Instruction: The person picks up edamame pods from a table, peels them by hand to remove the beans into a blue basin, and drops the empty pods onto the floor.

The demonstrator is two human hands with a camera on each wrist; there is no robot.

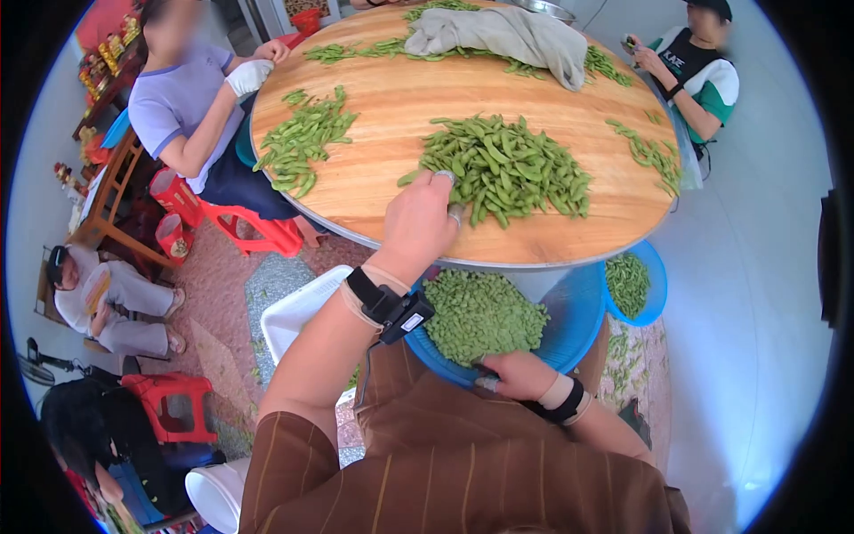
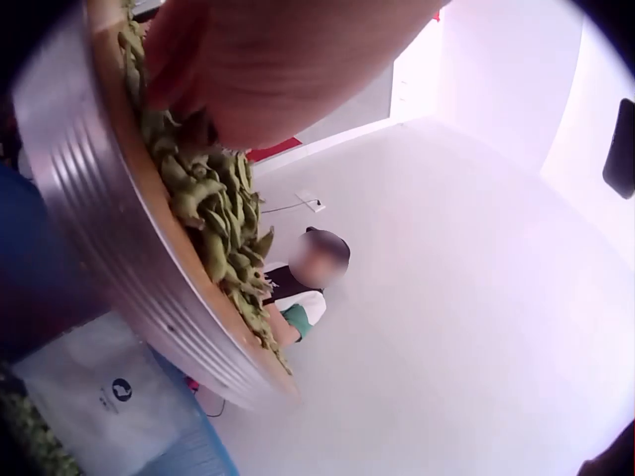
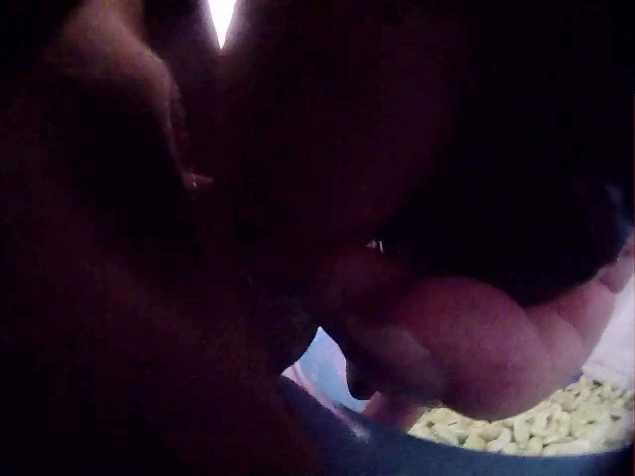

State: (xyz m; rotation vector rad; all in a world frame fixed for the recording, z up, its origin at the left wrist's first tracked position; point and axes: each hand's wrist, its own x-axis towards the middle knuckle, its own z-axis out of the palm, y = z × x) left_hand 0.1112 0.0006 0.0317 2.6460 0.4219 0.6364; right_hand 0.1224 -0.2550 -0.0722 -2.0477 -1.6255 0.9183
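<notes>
My left hand (image 1: 418, 222) reaches down at the near-left edge of a heap of edamame pods (image 1: 511, 169) on a round wooden table (image 1: 374, 187). Silvery bands show on its thumb and index finger; its fingertips are lost among the pods. In the left wrist view, the bent fingers (image 2: 179, 59) overlap the pods at the table's edge. Lower down, my right hand (image 1: 520, 376) is at the near rim of a blue basin (image 1: 574, 329) of shelled beans (image 1: 485, 316). A small dark thing shows at its fingertips; I cannot tell whether it is held. The right wrist view is mostly dark.
A grey cloth (image 1: 498, 36) lies on pods at the table's far side. Two people sit at the table, left and right. A white tub (image 1: 302, 307) stands left of the basin, a smaller blue basin (image 1: 636, 285) of pods to its right. Red stools (image 1: 253, 230) stand at left.
</notes>
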